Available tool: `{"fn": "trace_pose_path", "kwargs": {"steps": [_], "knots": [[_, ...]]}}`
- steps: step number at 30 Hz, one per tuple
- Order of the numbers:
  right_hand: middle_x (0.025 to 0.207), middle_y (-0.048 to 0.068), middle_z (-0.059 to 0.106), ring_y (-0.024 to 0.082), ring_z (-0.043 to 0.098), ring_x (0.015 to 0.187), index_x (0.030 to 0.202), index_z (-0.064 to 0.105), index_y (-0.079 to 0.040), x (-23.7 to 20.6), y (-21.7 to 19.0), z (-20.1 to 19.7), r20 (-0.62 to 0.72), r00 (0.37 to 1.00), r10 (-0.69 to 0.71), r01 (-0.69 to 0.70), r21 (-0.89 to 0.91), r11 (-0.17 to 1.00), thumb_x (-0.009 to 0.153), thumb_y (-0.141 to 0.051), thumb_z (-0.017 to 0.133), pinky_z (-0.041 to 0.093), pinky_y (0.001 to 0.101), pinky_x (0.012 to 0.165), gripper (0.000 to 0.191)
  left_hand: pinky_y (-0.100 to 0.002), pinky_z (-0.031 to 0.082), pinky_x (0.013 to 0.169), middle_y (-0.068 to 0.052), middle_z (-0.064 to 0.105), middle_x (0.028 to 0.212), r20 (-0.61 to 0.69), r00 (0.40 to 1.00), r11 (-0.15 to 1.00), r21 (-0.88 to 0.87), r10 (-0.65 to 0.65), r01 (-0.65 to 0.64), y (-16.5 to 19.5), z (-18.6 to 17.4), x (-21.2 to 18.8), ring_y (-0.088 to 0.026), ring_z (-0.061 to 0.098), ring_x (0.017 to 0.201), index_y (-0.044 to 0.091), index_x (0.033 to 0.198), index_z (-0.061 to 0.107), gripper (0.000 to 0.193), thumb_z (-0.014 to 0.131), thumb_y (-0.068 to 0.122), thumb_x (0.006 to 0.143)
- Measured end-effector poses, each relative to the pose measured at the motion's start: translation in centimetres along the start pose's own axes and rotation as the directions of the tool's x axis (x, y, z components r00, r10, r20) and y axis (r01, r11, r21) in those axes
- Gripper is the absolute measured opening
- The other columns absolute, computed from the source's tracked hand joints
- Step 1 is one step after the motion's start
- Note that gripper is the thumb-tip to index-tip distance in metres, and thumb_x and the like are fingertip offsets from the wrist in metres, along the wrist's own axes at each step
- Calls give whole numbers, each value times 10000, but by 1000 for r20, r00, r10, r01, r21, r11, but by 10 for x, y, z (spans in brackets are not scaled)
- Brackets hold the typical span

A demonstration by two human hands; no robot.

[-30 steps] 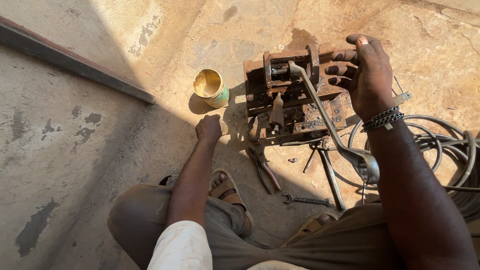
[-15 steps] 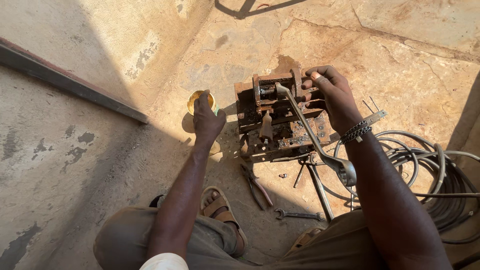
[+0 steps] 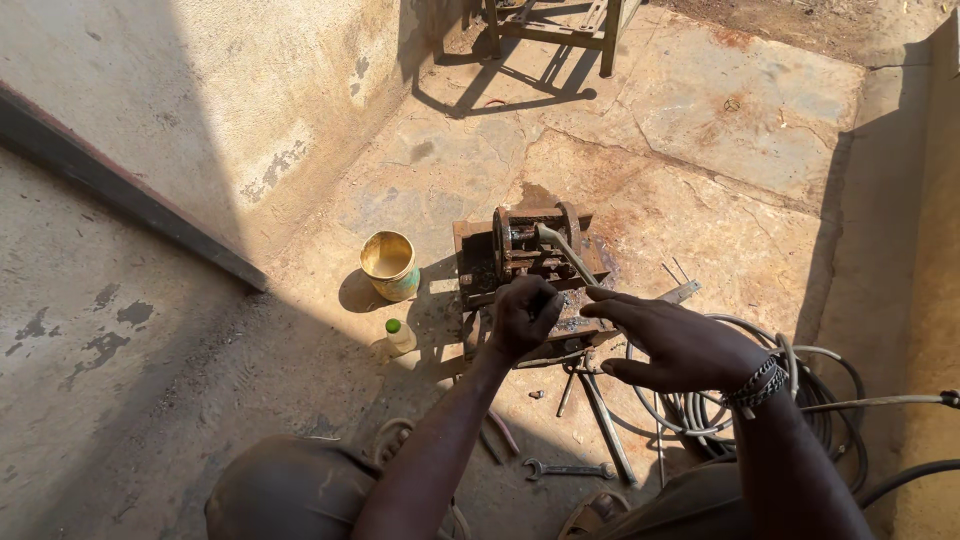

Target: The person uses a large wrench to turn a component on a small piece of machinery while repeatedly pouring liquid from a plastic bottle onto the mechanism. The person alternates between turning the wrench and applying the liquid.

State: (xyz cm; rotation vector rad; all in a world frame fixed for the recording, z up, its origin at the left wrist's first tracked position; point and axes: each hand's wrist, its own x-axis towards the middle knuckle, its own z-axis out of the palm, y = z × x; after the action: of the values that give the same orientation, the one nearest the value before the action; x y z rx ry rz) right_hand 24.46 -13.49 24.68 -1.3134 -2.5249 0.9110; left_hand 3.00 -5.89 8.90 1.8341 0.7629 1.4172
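I am squatting on a stone floor (image 3: pixel 700 130), looking down at one rusty machine (image 3: pixel 530 265) that sits at the centre of the frame, just above both my hands. My left hand (image 3: pixel 525 315) is curled into a loose fist and rests against the machine's near edge, so it is the nearer one; I cannot tell whether it grips anything. My right hand (image 3: pixel 680 345) hovers just right of it, fingers spread flat, holding nothing. One bent lever (image 3: pixel 565 250) runs from the machine's top down toward my right hand. At centre left stand one yellow tin (image 3: pixel 390 265) and one small bottle (image 3: pixel 398 337). One wrench (image 3: pixel 568 468) lies at the lower centre, and coiled cables (image 3: pixel 810 400) lie at the lower right.
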Motion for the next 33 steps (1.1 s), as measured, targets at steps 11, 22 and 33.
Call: {"fn": "trace_pose_path", "kwargs": {"steps": [11, 22, 33], "knots": [[691, 179, 668, 379, 665, 652, 1526, 364, -205, 3, -38, 11, -46, 852, 521, -517, -224, 826, 898, -186, 586, 509, 536, 628, 666, -270, 416, 487, -60, 606, 686, -362, 932, 1000, 9, 17, -14, -10, 23, -11, -102, 526, 511, 25, 1093, 650, 182, 510, 69, 986], [664, 133, 666, 321, 642, 559, 1627, 282, -176, -14, -11, 101, -209, 852, 480, -520, -224, 824, 894, -169, 589, 497, 495, 530, 795, -294, 434, 527, -67, 601, 713, -394, 919, 997, 83, 23, 11, -16, 29, -13, -124, 555, 559, 60, 984, 628, 135, 496, 73, 1014], [1520, 340, 364, 427, 461, 1211, 1693, 142, -158, -25, 59, 133, -179, 984, 4, 73, 422, 903, 1089, -123, 515, 472, 642, 906, 711, -304, 489, 579, -66, 658, 749, -291, 954, 994, 96, 76, -50, -21, 19, -17, -145, 599, 615, 67, 931, 668, 120, 549, 59, 943]]}}
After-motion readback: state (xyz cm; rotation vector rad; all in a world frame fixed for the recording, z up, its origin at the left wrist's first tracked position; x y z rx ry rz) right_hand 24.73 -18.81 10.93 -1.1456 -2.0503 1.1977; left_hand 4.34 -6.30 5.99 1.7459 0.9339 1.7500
